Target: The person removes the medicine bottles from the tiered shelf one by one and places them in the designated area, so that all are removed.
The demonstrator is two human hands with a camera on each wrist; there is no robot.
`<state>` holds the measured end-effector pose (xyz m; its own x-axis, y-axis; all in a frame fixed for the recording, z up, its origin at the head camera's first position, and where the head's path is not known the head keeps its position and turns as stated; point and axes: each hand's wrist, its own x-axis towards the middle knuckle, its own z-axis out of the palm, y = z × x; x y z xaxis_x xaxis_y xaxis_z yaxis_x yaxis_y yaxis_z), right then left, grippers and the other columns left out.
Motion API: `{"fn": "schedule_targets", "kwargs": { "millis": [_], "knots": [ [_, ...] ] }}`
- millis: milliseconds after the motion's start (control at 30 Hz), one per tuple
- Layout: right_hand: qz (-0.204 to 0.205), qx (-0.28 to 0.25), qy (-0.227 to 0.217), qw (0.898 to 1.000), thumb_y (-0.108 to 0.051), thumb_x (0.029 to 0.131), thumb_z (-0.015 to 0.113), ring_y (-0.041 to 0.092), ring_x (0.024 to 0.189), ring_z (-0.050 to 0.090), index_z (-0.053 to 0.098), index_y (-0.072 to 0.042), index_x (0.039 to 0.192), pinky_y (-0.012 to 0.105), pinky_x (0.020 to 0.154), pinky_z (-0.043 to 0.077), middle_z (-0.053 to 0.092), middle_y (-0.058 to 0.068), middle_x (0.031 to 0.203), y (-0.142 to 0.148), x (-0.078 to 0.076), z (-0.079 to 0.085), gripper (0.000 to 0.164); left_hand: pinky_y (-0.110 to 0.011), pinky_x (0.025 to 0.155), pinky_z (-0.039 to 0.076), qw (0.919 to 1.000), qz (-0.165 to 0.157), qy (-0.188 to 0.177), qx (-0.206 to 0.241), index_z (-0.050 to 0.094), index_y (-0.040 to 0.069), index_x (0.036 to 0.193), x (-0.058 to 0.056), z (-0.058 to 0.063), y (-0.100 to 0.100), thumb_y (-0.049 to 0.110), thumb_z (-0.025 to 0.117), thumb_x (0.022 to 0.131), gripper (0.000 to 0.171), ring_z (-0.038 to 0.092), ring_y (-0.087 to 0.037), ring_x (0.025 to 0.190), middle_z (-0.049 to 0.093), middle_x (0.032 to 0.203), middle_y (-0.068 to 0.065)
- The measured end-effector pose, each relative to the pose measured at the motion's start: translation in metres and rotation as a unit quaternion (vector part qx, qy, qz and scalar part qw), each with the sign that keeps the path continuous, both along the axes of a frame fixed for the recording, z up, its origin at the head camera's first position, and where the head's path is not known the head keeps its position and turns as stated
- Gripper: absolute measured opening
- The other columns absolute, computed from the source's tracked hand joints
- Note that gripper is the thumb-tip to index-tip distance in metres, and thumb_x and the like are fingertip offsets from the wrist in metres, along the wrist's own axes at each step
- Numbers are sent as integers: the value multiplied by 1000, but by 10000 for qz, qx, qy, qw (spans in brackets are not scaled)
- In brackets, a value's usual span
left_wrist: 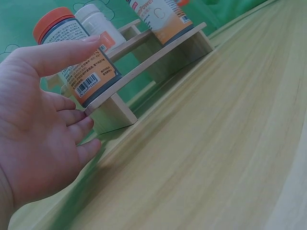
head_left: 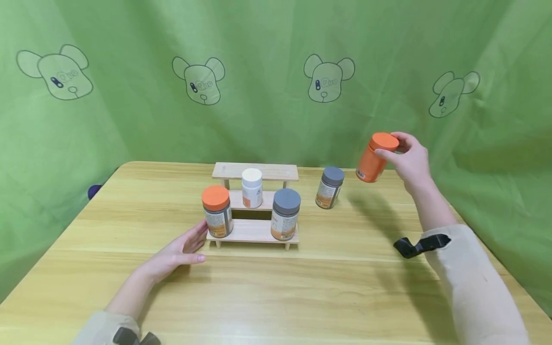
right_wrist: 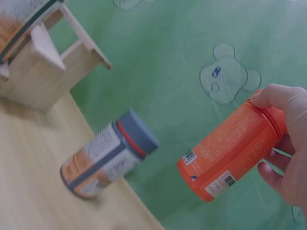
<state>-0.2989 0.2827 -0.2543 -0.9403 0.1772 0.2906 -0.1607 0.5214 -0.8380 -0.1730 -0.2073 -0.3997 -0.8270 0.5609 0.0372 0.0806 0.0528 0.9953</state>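
Observation:
My right hand (head_left: 411,160) grips an orange bottle (head_left: 372,160) near its lid and holds it tilted above the table's back right. In the right wrist view the thumb and fingers wrap the bottle's (right_wrist: 230,148) cap end. A grey-lidded bottle (head_left: 329,188) stands on the table to its left. My left hand (head_left: 178,254) rests beside the left end of a small wooden tiered rack (head_left: 252,231), thumb apart from the fingers. Its fingertips (left_wrist: 79,117) are right at the rack's front corner, next to an orange-lidded jar (head_left: 217,213) on the lowest step.
Another grey-lidded jar (head_left: 285,215) stands at the right of the rack's lowest step. A white bottle (head_left: 252,189) sits on the middle step. Behind the wooden table (head_left: 302,297) hangs a green curtain (head_left: 267,28) with printed bear heads.

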Motion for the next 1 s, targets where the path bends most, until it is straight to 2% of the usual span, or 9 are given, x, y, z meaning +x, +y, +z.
{"fn": "schedule_targets", "kwargs": {
  "millis": [167,433,667,833,1000],
  "knots": [
    [-130,19,-160,9998,-30,83,69,10,103,45,38,-2,138,23,83,41,47,-8,111,13,0,-17,69,-45,110,3,10000,12,-10,3,-7,-7,144,0,1,0,9,60,85,91,-3,-41,137,-8,150,-25],
    [-288,51,-301,9991,-31,83,68,14,106,45,37,-2,139,23,85,41,48,1,118,25,-4,-47,70,-44,109,3,10000,4,14,-19,-7,-8,143,1,1,0,7,59,86,89,-3,-41,137,-8,150,-25],
    [-383,14,-407,9984,-30,84,68,20,111,43,35,0,139,30,94,41,46,7,121,30,-5,-64,71,-44,110,3,10000,14,14,-4,-6,-7,144,1,1,1,8,60,85,89,-2,-41,137,-7,150,-25],
    [-507,119,-479,9975,-29,85,66,25,114,42,35,0,140,30,94,40,45,16,130,31,-6,-74,69,-44,110,3,10000,21,16,11,-6,-8,144,1,1,1,8,59,85,89,-2,-40,137,-7,150,-25],
    [-491,206,-544,9971,-29,85,65,31,119,41,34,1,140,38,98,39,43,21,134,33,-7,-84,69,-43,110,3,10000,4,14,19,-6,-8,144,1,0,1,8,60,86,89,-3,-40,137,-8,150,-25]
  ]
}}
